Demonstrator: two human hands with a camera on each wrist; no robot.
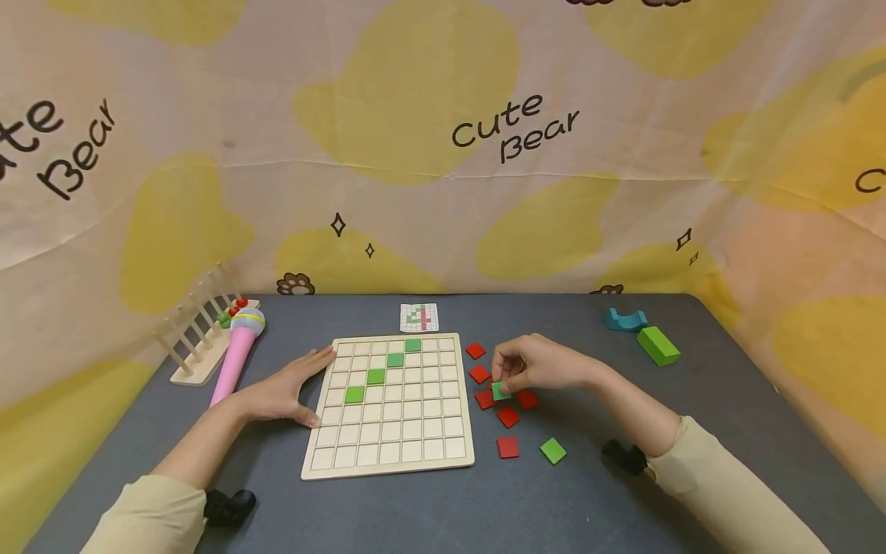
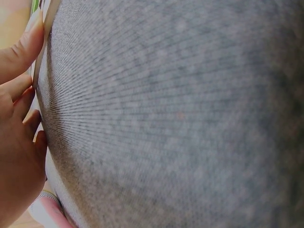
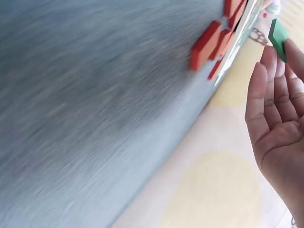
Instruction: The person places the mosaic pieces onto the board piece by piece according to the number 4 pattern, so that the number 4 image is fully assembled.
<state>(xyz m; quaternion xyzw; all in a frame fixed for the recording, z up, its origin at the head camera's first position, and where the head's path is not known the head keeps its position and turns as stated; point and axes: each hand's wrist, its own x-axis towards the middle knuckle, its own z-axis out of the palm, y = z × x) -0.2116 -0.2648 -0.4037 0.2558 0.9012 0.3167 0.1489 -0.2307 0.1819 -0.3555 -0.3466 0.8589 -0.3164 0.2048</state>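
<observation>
A pale wooden grid board (image 1: 392, 431) lies mid-table, with several green tiles (image 1: 376, 376) set in its cells on a diagonal. My left hand (image 1: 287, 388) rests at the board's left edge, thumb and fingers spread along it; the left wrist view shows the thumb (image 2: 23, 50) against the rim. Between thumb and fingertips my right hand (image 1: 543, 363) pinches a green square tile (image 3: 278, 38), just above several loose red tiles (image 1: 508, 417) right of the board. Another green tile (image 1: 553, 451) lies nearer the front.
A small pattern card (image 1: 418, 317) lies behind the board. At left are a pink toy microphone (image 1: 235, 358) and a pegged wooden rack (image 1: 201, 362). A blue curved block (image 1: 626, 320) and a green block (image 1: 657, 345) sit at the back right, before a printed cloth backdrop (image 1: 415, 231).
</observation>
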